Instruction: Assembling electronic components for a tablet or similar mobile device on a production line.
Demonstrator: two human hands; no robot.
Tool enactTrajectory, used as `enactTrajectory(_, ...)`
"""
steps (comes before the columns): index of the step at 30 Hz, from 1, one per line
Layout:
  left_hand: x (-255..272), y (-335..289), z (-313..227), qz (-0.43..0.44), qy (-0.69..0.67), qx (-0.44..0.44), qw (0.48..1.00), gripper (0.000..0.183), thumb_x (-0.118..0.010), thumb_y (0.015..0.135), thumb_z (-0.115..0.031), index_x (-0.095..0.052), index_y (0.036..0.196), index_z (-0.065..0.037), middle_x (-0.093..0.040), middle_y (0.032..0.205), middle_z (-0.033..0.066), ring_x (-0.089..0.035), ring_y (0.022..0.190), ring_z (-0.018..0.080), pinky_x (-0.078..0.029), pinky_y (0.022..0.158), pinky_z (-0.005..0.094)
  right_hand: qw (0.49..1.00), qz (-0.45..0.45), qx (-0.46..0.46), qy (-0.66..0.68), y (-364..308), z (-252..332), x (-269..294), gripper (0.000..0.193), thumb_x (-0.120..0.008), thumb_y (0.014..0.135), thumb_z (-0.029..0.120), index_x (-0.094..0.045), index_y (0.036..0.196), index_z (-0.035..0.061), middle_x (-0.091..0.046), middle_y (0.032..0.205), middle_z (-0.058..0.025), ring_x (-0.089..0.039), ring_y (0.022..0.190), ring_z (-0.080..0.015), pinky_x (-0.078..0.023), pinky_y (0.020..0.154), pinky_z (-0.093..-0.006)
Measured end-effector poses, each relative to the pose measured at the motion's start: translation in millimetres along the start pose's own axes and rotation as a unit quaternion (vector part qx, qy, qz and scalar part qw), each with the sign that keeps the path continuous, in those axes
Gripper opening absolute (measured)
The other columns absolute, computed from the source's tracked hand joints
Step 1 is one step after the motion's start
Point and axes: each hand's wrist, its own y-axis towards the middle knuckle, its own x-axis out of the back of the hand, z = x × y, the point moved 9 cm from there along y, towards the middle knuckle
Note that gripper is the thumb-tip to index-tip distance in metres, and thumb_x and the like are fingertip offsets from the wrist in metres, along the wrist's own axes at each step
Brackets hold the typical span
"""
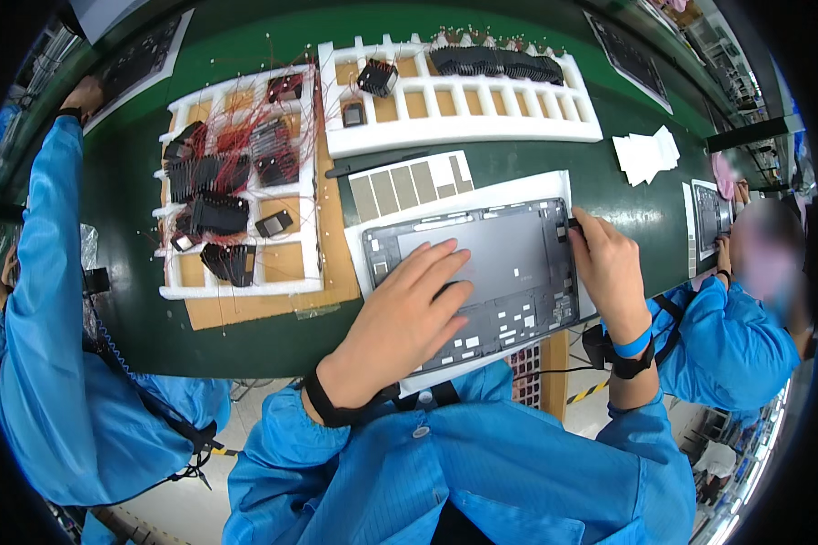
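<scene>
A dark grey tablet housing [504, 254], its inner side up, lies on a white sheet [359, 250] at the table's front edge. Across its left half rests my left hand [404, 318], palm down with the fingers spread; it hides that part of the housing. At the upper right edge of the housing, my right hand [609, 268] has its fingers pressed together around a small black part [573, 223], mostly hidden by the fingertips. Several small white pads dot the lower part of the housing.
Two white foam trays [463, 130] [241, 292] hold black modules with red wires. Behind the housing lie a card of grey adhesive pieces [409, 186] and a black pen-like tool [373, 163]. White papers [647, 154] lie at right. Co-workers in blue sit on both sides.
</scene>
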Motion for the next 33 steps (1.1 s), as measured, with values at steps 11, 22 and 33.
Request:
enactTrajectory(11, 83, -87, 18, -0.184, -0.068, 0.209, 0.958, 0.013, -0.073, 0.082, 0.004, -0.07, 0.094, 0.0, -0.068, 0.093, 0.0127, -0.066, 0.077, 0.0286, -0.052, 0.068, 0.0347, 0.922, 0.004, 0.345, 0.175, 1, 123, 51, 0.021, -0.069, 0.077, 0.007, -0.071, 0.097, 0.0016, -0.071, 0.104, -0.01, -0.072, 0.093, -0.0262, -0.062, 0.076, -0.0333)
enactTrajectory(22, 44, -94, -2, -0.114, 0.065, 0.193, 0.972, 0.022, -0.082, 0.078, -0.017, -0.068, 0.09, -0.005, -0.059, 0.087, 0.0069, -0.056, 0.086, 0.0279, -0.045, 0.075, 0.0393, 0.738, 0.031, 0.644, 0.2, -16, 204, -16, 0.029, -0.068, 0.076, 0.01, -0.071, 0.102, -0.0013, -0.054, 0.081, -0.0029, -0.058, 0.074, -0.0127, -0.052, 0.058, -0.0234)
enactTrajectory(33, 40, -90, 3, -0.078, 0.063, 0.186, 0.977, 0.03, -0.084, 0.078, -0.023, -0.065, 0.094, -0.005, -0.055, 0.089, 0.0071, -0.054, 0.085, 0.0272, -0.043, 0.072, 0.0387, 0.717, -0.048, 0.684, 0.122, -21, 205, -17, 0.022, -0.069, 0.072, 0.011, -0.07, 0.087, -0.0053, -0.053, 0.074, -0.003, -0.055, 0.066, -0.0139, -0.048, 0.058, -0.0244)
